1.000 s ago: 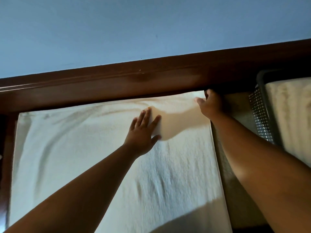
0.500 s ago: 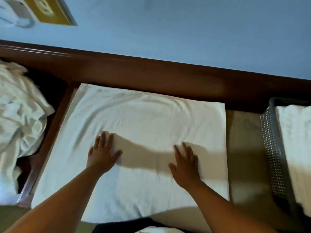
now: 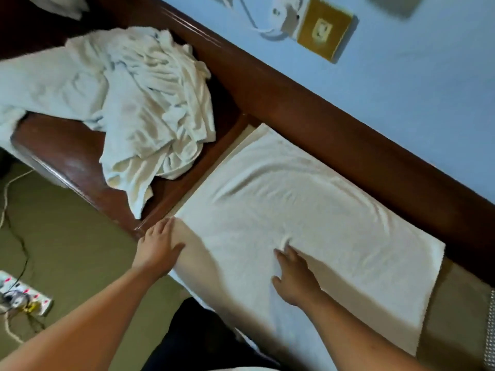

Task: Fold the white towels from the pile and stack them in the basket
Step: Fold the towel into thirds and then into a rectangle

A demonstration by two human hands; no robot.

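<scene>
A white towel (image 3: pixel 308 218) lies spread flat on a surface beside a dark wooden rail. My left hand (image 3: pixel 159 243) rests flat with straight fingers on the towel's near left corner. My right hand (image 3: pixel 293 274) presses flat on the towel's middle, where a small wrinkle bunches at the fingertips. The pile of crumpled white towels (image 3: pixel 139 103) sits on a dark wooden piece at the upper left. Only a sliver of the grey mesh basket (image 3: pixel 489 330) shows at the right edge.
A dark wooden rail (image 3: pixel 321 124) runs diagonally along the blue wall, which carries a brass socket plate (image 3: pixel 325 29) with a plug. On the greenish floor at the left lie a power strip (image 3: pixel 24 295) and cables.
The view has swung left, bringing the pile into sight. My left hand slid to the towel's left corner; my right hand moved toward the towel's middle. Both stay flat.
</scene>
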